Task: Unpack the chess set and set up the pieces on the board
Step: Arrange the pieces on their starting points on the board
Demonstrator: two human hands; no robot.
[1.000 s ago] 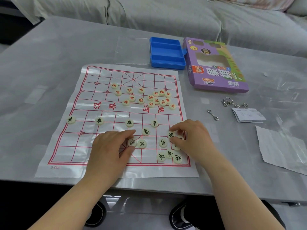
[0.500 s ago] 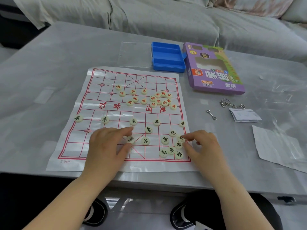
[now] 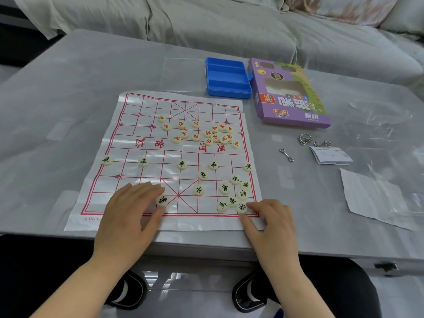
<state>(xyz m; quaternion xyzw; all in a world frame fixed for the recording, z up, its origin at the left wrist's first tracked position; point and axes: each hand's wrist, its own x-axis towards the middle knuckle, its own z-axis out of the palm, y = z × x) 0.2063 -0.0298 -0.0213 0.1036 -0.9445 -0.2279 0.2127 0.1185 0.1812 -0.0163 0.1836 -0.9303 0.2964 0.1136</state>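
- The board [image 3: 137, 136], a thin white sheet with a red grid, lies flat on the grey table [image 3: 68, 83], its near edge close to the table's near edge.
- Black-lettered pieces sit on the near half. A row of five [image 3: 181, 164] is spread across the line just this side of the middle band, and a loose cluster [image 3: 224, 188] is bunched in the near right corner.
- Two more black pieces [image 3: 198, 190] stand apart near the crossed square.
- The red-lettered pieces [image 3: 208, 134] are scattered unsorted on the far half, mostly toward the right.
- The left hand [image 3: 128, 210] rests palm down on the near left of the board, fingers stretched forward. Its forefinger and thumb pinch a loose piece [image 3: 162, 200] just left of the crossed square.
- The right hand [image 3: 273, 223] rests at the near right corner, its fingers lightly curled — thumb and forefinger nip a corner piece [image 3: 242, 207] at the edge of the cluster.
- Beyond the board stand a clear lid [image 3: 183, 74], a blue tray [image 3: 227, 78] and a purple box [image 3: 291, 95], side by side.
- To the right lie a metal hook [image 3: 286, 154], wire rings [image 3: 305, 138], a folded slip [image 3: 330, 154] and a sheet of paper [image 3: 376, 198].
- A grey sofa [image 3: 229, 24] runs behind the table.
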